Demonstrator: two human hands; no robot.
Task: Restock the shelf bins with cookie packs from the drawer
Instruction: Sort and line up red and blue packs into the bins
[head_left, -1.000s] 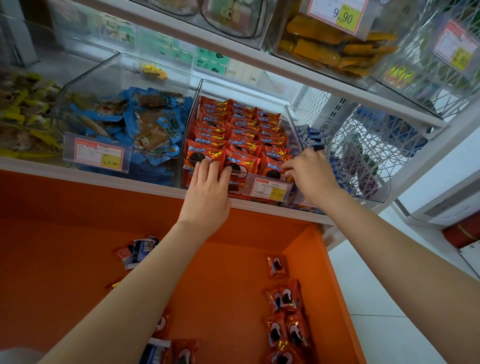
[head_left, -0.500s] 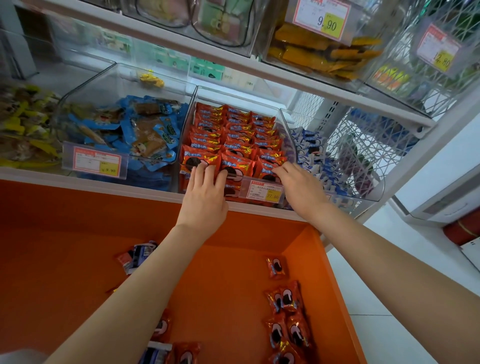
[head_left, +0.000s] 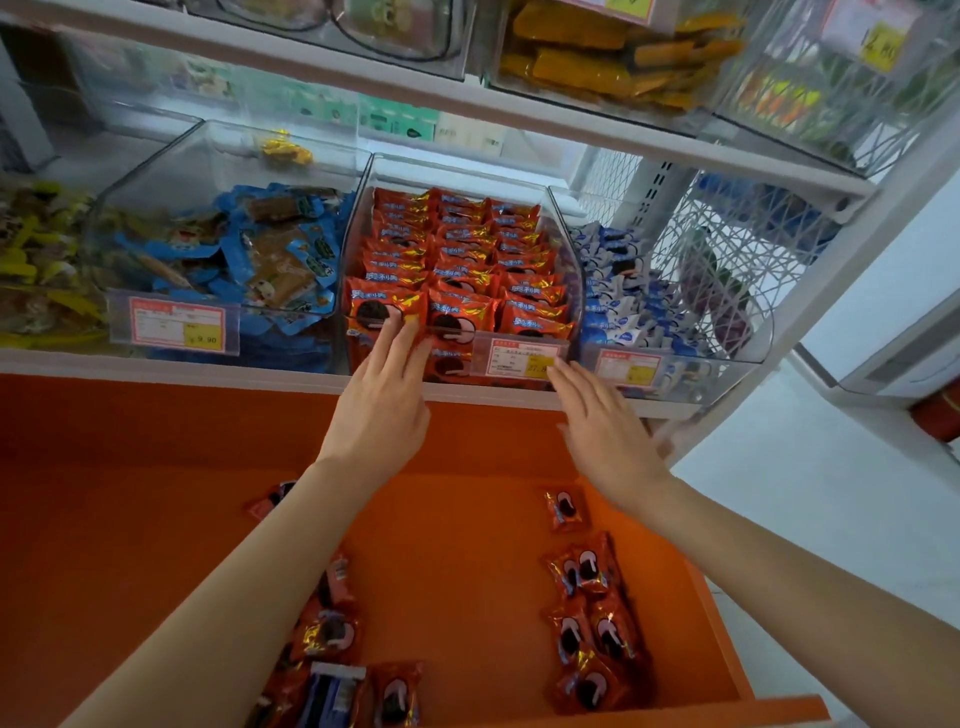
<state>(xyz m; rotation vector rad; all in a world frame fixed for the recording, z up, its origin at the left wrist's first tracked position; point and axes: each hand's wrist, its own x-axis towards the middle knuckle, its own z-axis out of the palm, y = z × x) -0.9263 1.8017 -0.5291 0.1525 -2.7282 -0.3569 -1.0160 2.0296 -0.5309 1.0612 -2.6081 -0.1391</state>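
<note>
Bottom of the frame first: the orange drawer (head_left: 467, 571) stands open, with loose packs (head_left: 589, 631) scattered on its floor. Lower right, I count six of them: one alone at the top, then two, two and one. Lower left there are more, at least four, but the left forearm (head_left: 234, 597) covers part of that bunch, so no firm count there. One bluish pack (head_left: 332, 691) lies among them.

Up to centre frame: the left hand (head_left: 379, 410) has its grip apart and holds nothing. Its fingers (head_left: 389, 338) are straight and lie against the front of the middle bin (head_left: 457, 174), with the tips reaching the front-left pack (head_left: 371, 309).

The right hand (head_left: 608, 431), just right of centre, also has its grip apart, fingers spread and empty. Its tips sit at the lower right corner of that bin's price tag (head_left: 519, 358); it is too blurred to tell whether they touch it. Every loose pack lies below both hands, well apart from either grip.

Inside the bin, the stacked packs (head_left: 467, 249) stand in three columns running front to back. On its left is a clear bin of blue packs (head_left: 234, 244), on its right one of blue-and-white packs (head_left: 623, 291). I count three price tags along this shelf (head_left: 156, 366).

At the top of the frame, the upper shelf (head_left: 571, 124) carries yellow-orange packs (head_left: 597, 67).
</note>
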